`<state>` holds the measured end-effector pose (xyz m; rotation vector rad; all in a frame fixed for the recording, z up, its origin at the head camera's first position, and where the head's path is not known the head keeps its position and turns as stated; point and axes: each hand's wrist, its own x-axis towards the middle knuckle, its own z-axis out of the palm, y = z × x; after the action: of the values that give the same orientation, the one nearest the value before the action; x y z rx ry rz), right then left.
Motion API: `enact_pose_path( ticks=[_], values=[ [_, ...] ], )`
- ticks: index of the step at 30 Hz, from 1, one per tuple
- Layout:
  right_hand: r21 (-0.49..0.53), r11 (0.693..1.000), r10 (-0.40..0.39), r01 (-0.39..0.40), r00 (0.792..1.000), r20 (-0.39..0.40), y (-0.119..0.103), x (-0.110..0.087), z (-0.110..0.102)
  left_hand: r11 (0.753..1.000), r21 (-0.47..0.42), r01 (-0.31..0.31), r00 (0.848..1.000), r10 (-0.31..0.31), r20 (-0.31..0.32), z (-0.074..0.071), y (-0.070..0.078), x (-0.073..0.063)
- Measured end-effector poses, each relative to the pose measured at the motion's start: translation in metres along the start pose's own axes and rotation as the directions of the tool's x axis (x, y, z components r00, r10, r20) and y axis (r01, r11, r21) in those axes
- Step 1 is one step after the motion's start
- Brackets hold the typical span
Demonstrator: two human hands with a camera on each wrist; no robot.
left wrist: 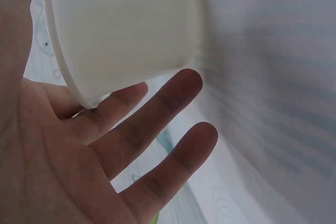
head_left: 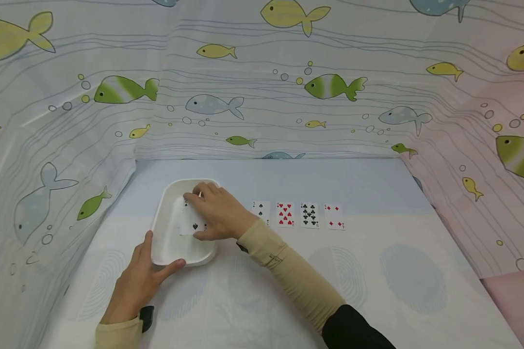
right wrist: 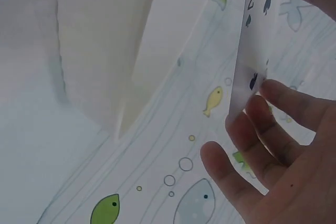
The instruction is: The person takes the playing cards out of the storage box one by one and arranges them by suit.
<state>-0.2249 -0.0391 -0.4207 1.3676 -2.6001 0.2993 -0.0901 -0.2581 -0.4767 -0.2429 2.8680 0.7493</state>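
A white tray [head_left: 163,235] with rounded corners stands on the left of the table. My left hand [head_left: 140,277] holds it at its near left corner, thumb at the near rim and fingers along the outer left side. In the left wrist view the tray's outer wall [left wrist: 126,30] fills the top, with several fingers stretched out beneath it. Over the tray, my right hand [head_left: 220,209] pinches a two of spades playing card [head_left: 188,224] between thumb and fingers. The card [right wrist: 249,51] stands tilted in the right wrist view, its face showing.
Right of the tray lies a row of face-up playing cards: a spade card [head_left: 260,209] partly behind the right forearm, a heart card [head_left: 285,214], a club card [head_left: 309,215] and a four of diamonds [head_left: 334,216]. A fish-patterned curtain [head_left: 262,87] surrounds the table.
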Motion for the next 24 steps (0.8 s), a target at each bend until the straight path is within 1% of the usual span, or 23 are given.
enact_pose_path(
  ticks=[4, 9, 12, 17, 24],
  values=[
    [0.034, 0.999, 0.001, -0.002, 1.000, 0.018, 0.000, -0.010, -0.009, 1.000, -0.001, 0.003, 1.000, -0.003, 0.001, 0.000, 0.000, -0.001],
    [0.086, 0.996, 0.023, -0.029, 0.997, 0.076, 0.002, -0.024, -0.019, 1.000, -0.005, 0.005, 1.000, -0.005, 0.007, 0.000, 0.000, -0.001],
    [0.119, 0.992, 0.040, -0.050, 0.995, 0.091, 0.007, -0.034, -0.024, 1.000, -0.006, 0.008, 1.000, -0.008, 0.010, 0.000, 0.001, 0.000],
    [0.139, 0.989, 0.047, -0.059, 0.995, 0.086, 0.018, -0.051, -0.027, 1.000, -0.008, 0.010, 1.000, -0.010, 0.005, 0.000, 0.001, 0.000],
    [0.132, 0.990, 0.045, -0.058, 0.994, 0.103, 0.031, -0.070, -0.024, 1.000, -0.019, 0.009, 1.000, -0.009, 0.003, 0.000, 0.001, -0.002]
  ],
)
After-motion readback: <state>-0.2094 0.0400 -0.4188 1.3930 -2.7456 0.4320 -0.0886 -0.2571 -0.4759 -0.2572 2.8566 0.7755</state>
